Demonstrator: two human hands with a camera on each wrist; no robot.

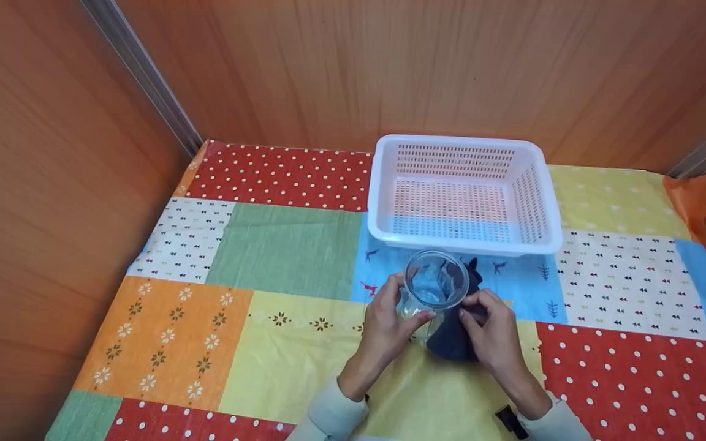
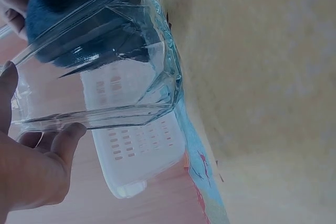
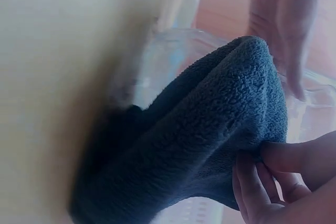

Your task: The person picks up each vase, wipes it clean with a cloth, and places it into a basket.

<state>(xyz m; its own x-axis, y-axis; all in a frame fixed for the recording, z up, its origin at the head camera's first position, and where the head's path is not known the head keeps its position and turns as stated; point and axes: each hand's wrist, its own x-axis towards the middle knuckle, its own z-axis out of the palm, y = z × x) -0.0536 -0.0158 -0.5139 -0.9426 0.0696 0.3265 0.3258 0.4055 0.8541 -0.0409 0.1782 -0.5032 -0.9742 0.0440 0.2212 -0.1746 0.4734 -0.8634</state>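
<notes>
A clear glass jar [image 1: 436, 282] stands upright, its round mouth facing the head camera. My left hand [image 1: 387, 318] grips it near the rim, thumb on the near side and fingers on the far left. In the left wrist view the jar [image 2: 105, 93] shows angular, faceted walls toward its base. Pinched between the thumb and fingers of my right hand [image 1: 495, 324] is a dark blue-grey fuzzy cloth [image 1: 451, 340]. The cloth [image 3: 220, 124] hangs in folds beside the jar, and its lower part hangs down close over the tablecloth.
Just beyond the jar sits a white plastic basket [image 1: 463, 245] with slotted walls. A patchwork tablecloth [image 1: 292, 245] covers the surface. Wooden panels [image 1: 328, 73] rise at the back and sides. An orange piece of fabric [image 1: 693, 205] lies at the right back corner.
</notes>
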